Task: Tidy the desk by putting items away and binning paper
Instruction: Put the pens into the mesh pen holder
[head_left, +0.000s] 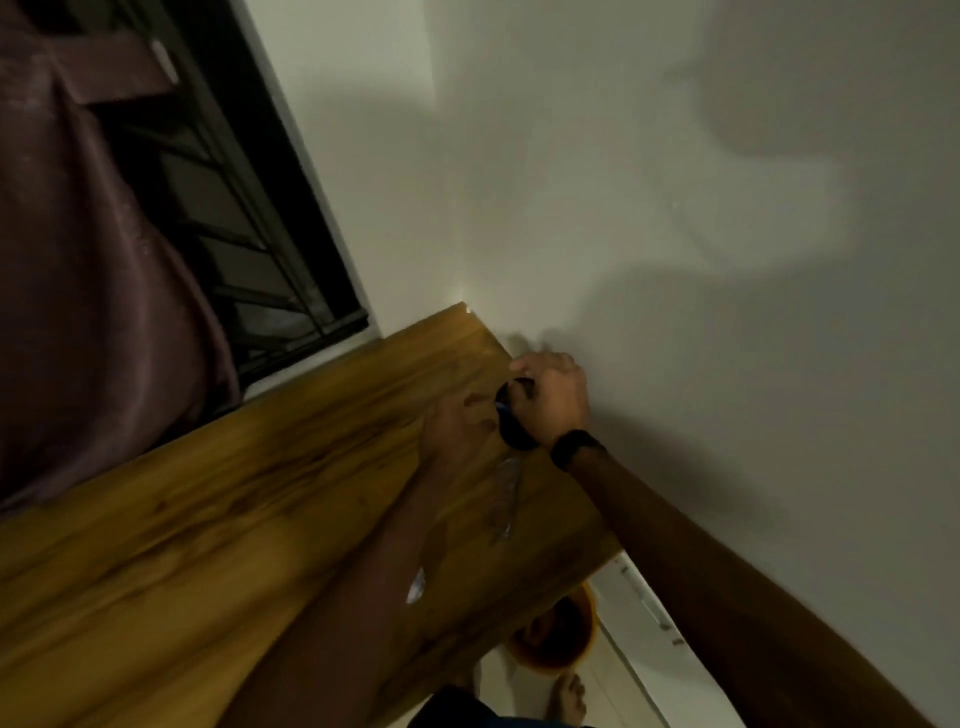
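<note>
Curling round a small dark round thing (514, 415), maybe a cup or a pot: right hand (553, 397), fingers over the top, a black band (574, 448) on the wrist. Too dim and blurred to tell what the dark thing really is. Showing a bit of blue at one side of it. Sitting at the far corner of the brown wooden worktop (234, 519), right beside the pale wall (675, 208).

Touching the dark thing from the other side: left hand (454, 434), fingers bent toward it. Cannot tell if that grip is closing on it or only steadying it.

Looking small and light, and probably hard, not soft. Best holding round the sides with the whole hand, low down, and keeping it upright in case something is inside. Could be a bit slippery if smooth.

Lying nearby on the wood, just behind the hands: something thin, clear and shiny (506, 499), maybe a plastic wrapper. Probably very light and crinkly.

Waiting on the floor under the worktop edge: an orange round bucket (553, 636), likely the bin. Standing beside it, a bare foot (569, 696). Hanging at the far left, a brownish curtain (78, 286) by a dark barred window (249, 218).
</note>
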